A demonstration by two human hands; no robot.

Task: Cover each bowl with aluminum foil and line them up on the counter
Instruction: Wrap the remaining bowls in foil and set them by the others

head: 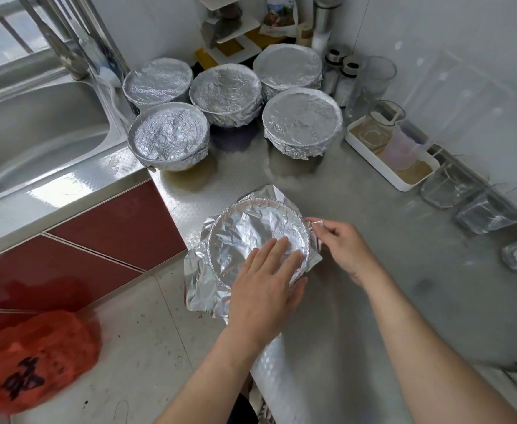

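The right hand (340, 246) pinches a crumpled flap of the foil sheet (245, 231) between thumb and fingertips, just off the right side of the rim. The left hand (269, 270) lies flat, fingers straight, on the foil's top at the lower right and pins it down. The bowl itself is hidden; only its round rim shows as a raised ring through the thin, creased metal.

From the pinch, the bowl lies toward the picture's left, so tucking this flap probably means pulling it down and inward under the rim. The widest loose skirt stands out at the lower left and top of the ring, nearer the left hand.

The bowl sits mid-frame on the brushed steel counter (373, 209). Toward the upper centre, well apart, five covered bowls (301, 117) stand clustered, their foil wrapped tightly down the sides. A steel sink (37, 133) lies at upper left, and clear glasses (444, 185) line the right wall.
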